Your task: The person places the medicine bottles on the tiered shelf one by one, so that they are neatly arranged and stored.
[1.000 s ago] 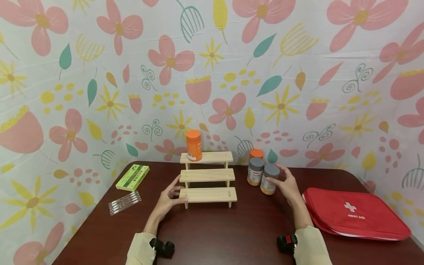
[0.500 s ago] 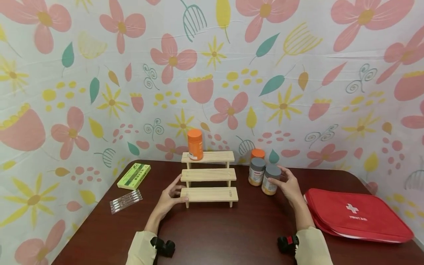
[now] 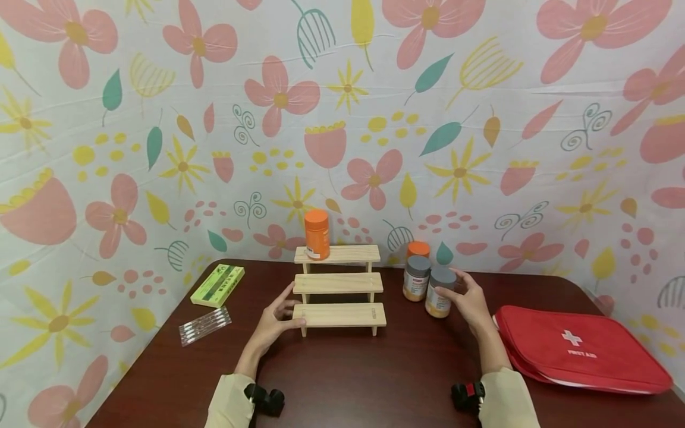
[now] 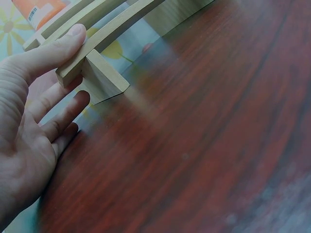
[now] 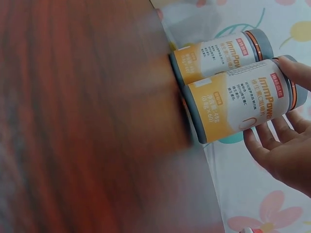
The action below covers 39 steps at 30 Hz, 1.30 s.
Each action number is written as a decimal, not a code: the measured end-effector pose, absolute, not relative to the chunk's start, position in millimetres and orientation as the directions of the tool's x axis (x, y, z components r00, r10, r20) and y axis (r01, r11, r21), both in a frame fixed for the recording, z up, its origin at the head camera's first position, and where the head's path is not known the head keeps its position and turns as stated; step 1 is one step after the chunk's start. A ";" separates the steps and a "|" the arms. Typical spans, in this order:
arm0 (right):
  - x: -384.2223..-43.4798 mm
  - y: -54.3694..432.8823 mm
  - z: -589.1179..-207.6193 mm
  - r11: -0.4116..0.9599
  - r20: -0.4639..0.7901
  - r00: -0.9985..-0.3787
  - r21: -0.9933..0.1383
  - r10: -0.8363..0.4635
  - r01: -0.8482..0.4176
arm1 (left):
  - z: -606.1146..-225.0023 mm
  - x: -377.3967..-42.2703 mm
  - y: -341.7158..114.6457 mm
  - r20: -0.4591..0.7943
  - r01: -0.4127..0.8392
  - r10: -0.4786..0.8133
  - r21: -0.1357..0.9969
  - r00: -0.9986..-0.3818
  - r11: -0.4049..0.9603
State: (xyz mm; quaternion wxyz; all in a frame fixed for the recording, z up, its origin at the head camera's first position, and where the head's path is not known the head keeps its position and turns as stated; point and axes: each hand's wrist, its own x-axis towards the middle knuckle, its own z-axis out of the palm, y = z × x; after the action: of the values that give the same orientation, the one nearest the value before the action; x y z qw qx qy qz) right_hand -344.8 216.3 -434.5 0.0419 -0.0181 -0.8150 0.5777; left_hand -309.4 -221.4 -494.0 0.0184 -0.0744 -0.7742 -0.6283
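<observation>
The right hand [image 3: 465, 300] clasps the nearer grey-lidded ImmPower vitamin C bottle [image 3: 437, 302], to the right of the wooden three-tier stand [image 3: 342, 315] on the desk [image 3: 364, 380]; whether its base bears weight there is hard to tell. Handling it well probably calls for an even squeeze near the lid and a straight lift before any sideways move. The second grey-lidded bottle [image 3: 415, 279] is just beside it on the stand's side, with a partly hidden orange-capped bottle [image 3: 418, 248] behind, so a low swing toward the stand could topple either. The left hand [image 3: 270, 324] should steady without tugging, since the orange bottle [image 3: 317, 238] stands upright on the stand's top tier, at its left end.

The right forearm reaches forward from the stand's front right, thumb near the lid, the other fingers curved round the opposite side. The left forearm comes from its front left; thumb and index pinch the lowest tier's left end, and the remaining fingers spread loosely below.
</observation>
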 end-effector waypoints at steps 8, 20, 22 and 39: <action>-341.7 214.9 -426.6 0.313 0.051 -0.994 -0.949 0.092 -0.020 | -492.4 -307.7 -220.5 0.124 0.140 0.093 0.971 -0.988 0.193; -332.6 210.3 -407.1 0.327 0.147 -0.979 -0.940 0.138 -0.095 | -492.2 -307.8 -220.2 0.130 0.147 0.092 0.968 -0.987 0.205; -330.3 209.4 -403.2 0.316 0.158 -0.978 -0.943 0.138 -0.108 | -492.7 -308.0 -220.6 0.125 0.142 0.091 0.967 -0.988 0.211; -320.7 181.8 -383.8 0.212 0.229 -0.971 -0.955 0.071 -0.210 | -493.5 -308.5 -220.5 0.132 0.149 0.095 0.968 -0.987 0.200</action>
State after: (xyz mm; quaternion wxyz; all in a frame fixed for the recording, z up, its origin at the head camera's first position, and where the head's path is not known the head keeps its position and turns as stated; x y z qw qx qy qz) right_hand -320.7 181.8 -383.8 0.1119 0.0451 -0.7704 0.6260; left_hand -308.5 -220.5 -493.5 0.0217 -0.0786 -0.7744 -0.6274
